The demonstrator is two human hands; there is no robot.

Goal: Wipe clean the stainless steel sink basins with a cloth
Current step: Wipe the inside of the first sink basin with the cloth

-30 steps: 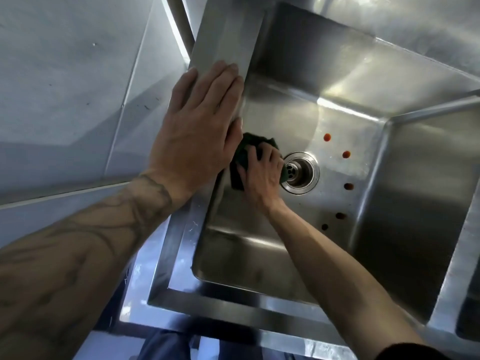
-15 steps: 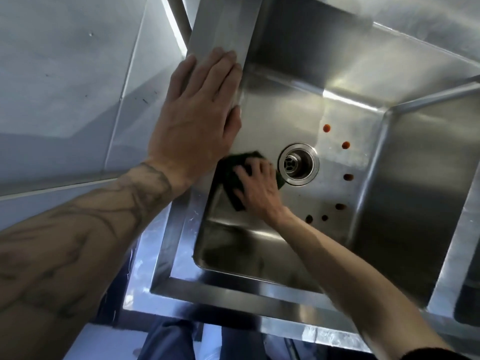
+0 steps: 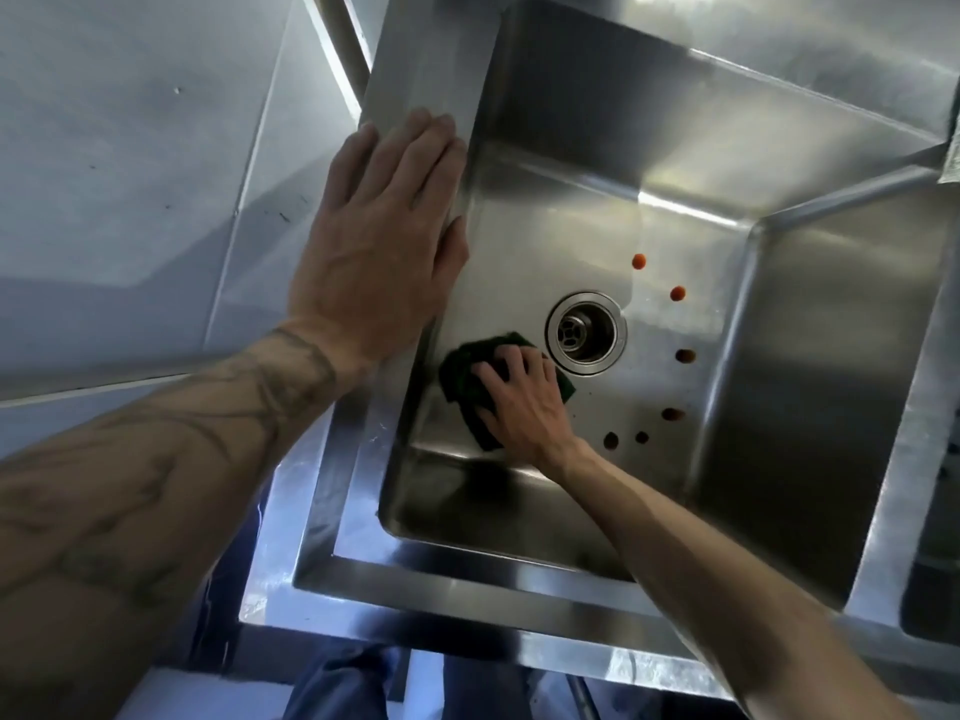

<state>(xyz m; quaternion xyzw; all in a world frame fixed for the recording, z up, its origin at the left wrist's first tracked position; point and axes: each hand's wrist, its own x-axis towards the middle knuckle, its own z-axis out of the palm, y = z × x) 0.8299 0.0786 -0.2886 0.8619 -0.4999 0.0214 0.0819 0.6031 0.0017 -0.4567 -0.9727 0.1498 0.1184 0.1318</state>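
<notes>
A stainless steel sink basin (image 3: 597,210) fills the middle of the head view. Its round drain (image 3: 585,333) sits in the floor. My right hand (image 3: 522,394) presses a dark green cloth (image 3: 460,376) flat on the basin floor, just left of and below the drain. The cloth pokes out past the fingers on the left and near the drain. My left hand (image 3: 384,236) lies flat, fingers together, on the basin's left rim (image 3: 410,70). Several orange-brown spots (image 3: 677,293) dot the floor right of the drain.
A second basin (image 3: 935,574) begins at the right edge, behind a steel divider (image 3: 904,459). A grey tiled wall (image 3: 130,148) runs along the left. The sink's front rim (image 3: 467,600) is near my legs in blue trousers (image 3: 353,683).
My right hand has slid the cloth down and to the left, away from the drain and toward the near left corner of the floor. My left hand has stayed on the rim.
</notes>
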